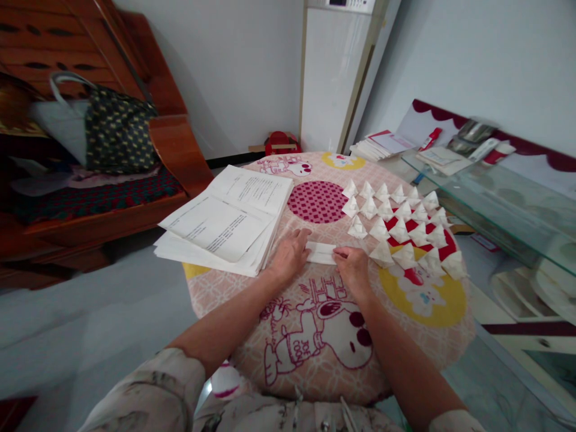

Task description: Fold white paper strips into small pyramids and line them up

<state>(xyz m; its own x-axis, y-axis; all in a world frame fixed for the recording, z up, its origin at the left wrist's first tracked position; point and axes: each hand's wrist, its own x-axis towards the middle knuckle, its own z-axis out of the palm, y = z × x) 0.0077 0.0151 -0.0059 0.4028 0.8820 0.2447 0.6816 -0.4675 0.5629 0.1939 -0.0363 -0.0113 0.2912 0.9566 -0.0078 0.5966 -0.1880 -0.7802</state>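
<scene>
A white strip of folded paper (321, 253) lies flat on the round cloth-covered table, a crease line running along it. My left hand (290, 257) is closed at its left end, fingers pressed together on the edge. At the other end, my right hand (353, 269) pinches the paper between thumb and fingers. Just right of my right hand stand several small folded paper boats (399, 231) with pointed tops, set out in rows. Beside my left hand rests a thick stack of printed sheets (225, 222), the top ones lying askew.
The patterned tablecloth (310, 342) reaches the table's edge near my body. To the right is a glass-topped cabinet (508, 204) holding papers, a red marker (431, 139) and metal bowls (472, 135). A wooden bench (173, 138) with a dotted bag (119, 132) stands left.
</scene>
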